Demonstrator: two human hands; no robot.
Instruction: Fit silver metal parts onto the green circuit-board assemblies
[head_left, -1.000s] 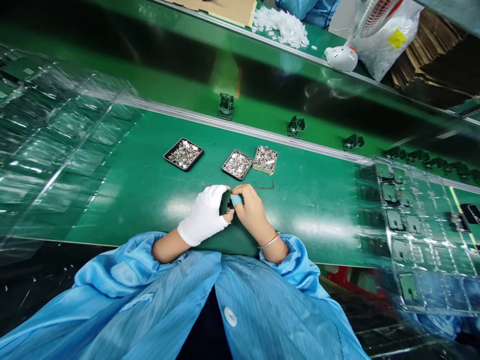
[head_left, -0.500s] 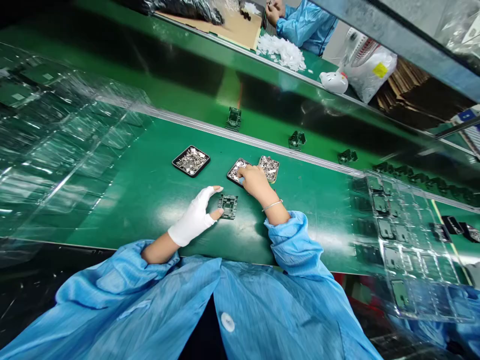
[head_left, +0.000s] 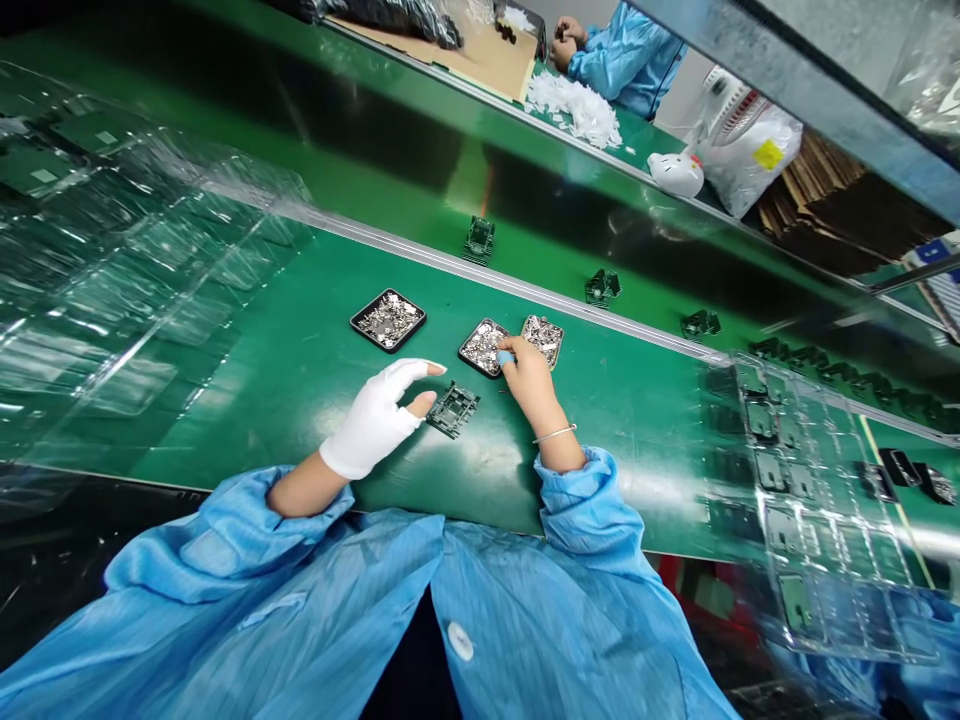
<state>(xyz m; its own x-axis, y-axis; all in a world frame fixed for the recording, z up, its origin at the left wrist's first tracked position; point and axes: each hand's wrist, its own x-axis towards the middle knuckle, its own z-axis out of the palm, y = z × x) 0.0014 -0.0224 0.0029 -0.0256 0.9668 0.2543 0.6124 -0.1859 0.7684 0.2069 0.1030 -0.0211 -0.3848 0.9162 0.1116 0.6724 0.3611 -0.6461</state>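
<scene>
My left hand (head_left: 379, 415), in a white glove with bare fingertips, is open beside a green circuit board (head_left: 454, 409) on the mat. Its thumb and finger are apart at the board's left side; whether the thumb touches it I cannot tell. My right hand (head_left: 531, 380) has thumb and finger pinched together at the right edge of a black tray (head_left: 481, 345) full of small metal parts. Blue covers one fingertip. Anything in the pinch is too small to make out. A second parts tray (head_left: 553, 340) lies just behind this hand, and another black tray (head_left: 388, 318) stands left.
Clear plastic blister trays (head_left: 172, 250) are stacked at left. Another blister tray (head_left: 817, 500) with boards is at right. Several boards (head_left: 480, 238) stand beyond the metal rail (head_left: 420, 252). Across the bench, a co-worker's hands (head_left: 568, 42) are near white pieces (head_left: 574, 108).
My right hand has drawn back slightly rightward, uncovering more of the middle tray. The circuit board now sits turned at an angle, and my left hand has shifted a little left. The view has moved slightly.
</scene>
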